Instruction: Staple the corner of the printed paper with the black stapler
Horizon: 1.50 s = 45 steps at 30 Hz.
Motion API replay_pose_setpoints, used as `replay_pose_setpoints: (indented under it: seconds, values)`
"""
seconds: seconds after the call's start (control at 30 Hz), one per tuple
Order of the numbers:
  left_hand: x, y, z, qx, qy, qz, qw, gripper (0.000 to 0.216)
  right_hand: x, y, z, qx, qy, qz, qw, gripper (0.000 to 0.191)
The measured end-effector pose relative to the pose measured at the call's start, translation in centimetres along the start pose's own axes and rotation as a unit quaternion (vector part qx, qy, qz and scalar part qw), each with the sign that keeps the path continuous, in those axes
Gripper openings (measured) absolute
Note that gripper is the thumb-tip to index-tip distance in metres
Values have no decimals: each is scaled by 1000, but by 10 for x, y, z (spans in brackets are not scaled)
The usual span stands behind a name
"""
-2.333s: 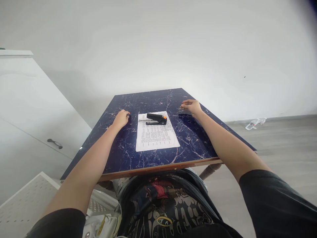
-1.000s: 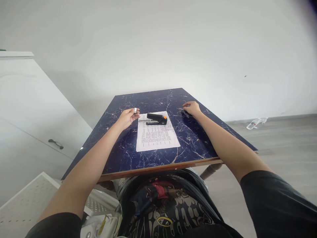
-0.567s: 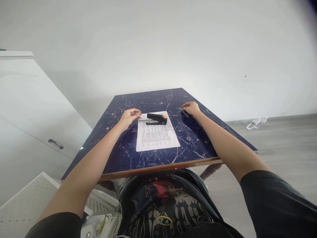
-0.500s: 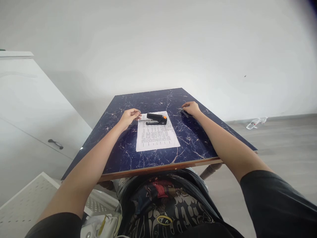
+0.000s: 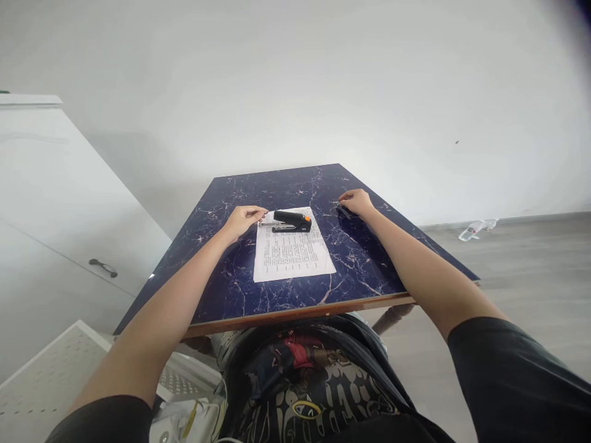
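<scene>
A black stapler [image 5: 292,222] with an orange patch lies on its side on printed paper sheets [image 5: 295,258]. Its metal staple tray [image 5: 266,224] sticks out to the left, toward my left hand [image 5: 245,219]. The fingers of that hand are pinched together just above the tray's end, at the paper's top left corner. What they hold is too small to name. To the right of the paper, my right hand [image 5: 356,200] is closed with its fingertips down at the tabletop. Something small and greyish shows at those fingertips, but I cannot make it out.
The sheets lie on a dark blue marbled table [image 5: 277,295] that stands by a white wall. At the left are a white cabinet [image 5: 55,203] and a perforated white panel [image 5: 60,363]. A clear plastic item [image 5: 475,229] lies on the floor at the right.
My left hand has shifted slightly right, its fingers drawing closer together near the stapler's tray. My right hand, the stapler and the sheets stay where they were.
</scene>
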<state>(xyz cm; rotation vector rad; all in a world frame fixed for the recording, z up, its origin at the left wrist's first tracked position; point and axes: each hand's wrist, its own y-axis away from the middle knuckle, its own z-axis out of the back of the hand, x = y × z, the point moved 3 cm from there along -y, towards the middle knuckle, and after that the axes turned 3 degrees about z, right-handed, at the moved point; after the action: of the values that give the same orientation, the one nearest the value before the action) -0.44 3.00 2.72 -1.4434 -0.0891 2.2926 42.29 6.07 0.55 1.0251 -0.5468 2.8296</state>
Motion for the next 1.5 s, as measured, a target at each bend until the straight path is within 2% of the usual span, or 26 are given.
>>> replay_pose_setpoints:
  seconds: [0.17, 0.3, 0.6, 0.8, 1.3, 1.5]
  values:
    - [-9, 4, 3, -17, -122, -28, 992, 24, 0, 0, 0, 5, 2, -1, 1000, 22]
    - [-8, 3, 2, -24, -155, -51, 986, 18, -1, -1, -1, 8, 3, 2, 1000, 21]
    - [0, 1, -2, -4, -161, -59, 985, 16, -1, -2, -2, 14, 6, 7, 1000, 21]
    - [-4, 3, -4, 20, -166, -61, 984, 18, -1, -2, -3, 14, 10, 7, 1000, 22]
    - [-10, 5, -3, 37, -159, -48, 985, 16, 1, -2, -2, 14, 15, 11, 1000, 23]
    - [-2, 2, -2, 48, -159, -46, 985, 17, 0, -2, -2, 15, 15, 10, 1000, 24]
